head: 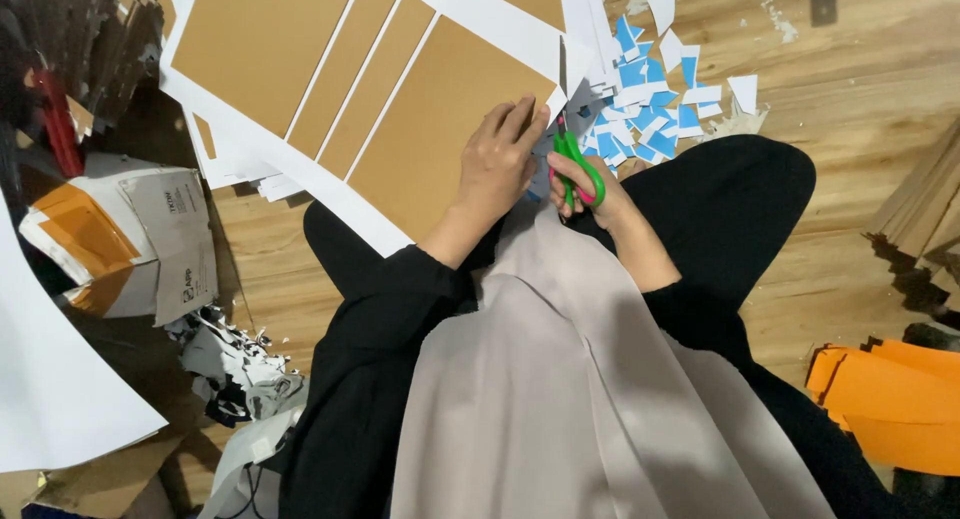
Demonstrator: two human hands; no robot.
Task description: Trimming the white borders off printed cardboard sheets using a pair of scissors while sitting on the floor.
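The person sits on a wooden floor (850, 69) with a large white sheet printed with brown panels (380, 89) lying across the knees and the floor ahead. The left hand (498, 164) rests flat on the sheet's near right corner, fingers spread over a brown panel, pressing it down rather than clasping it. The right hand (585, 189) is closed around the green handles of a pair of scissors (575, 159), whose blades point away toward the sheet's right edge, just beside the left hand's fingertips. Beyond the scissors, a heap of small blue and white paper scraps (650, 89) lies on the floor. Near the floor's left edge sits a crumpled white and orange package (120, 239) with a grey label panel. Orange sheets (890, 399) lie at the right edge.
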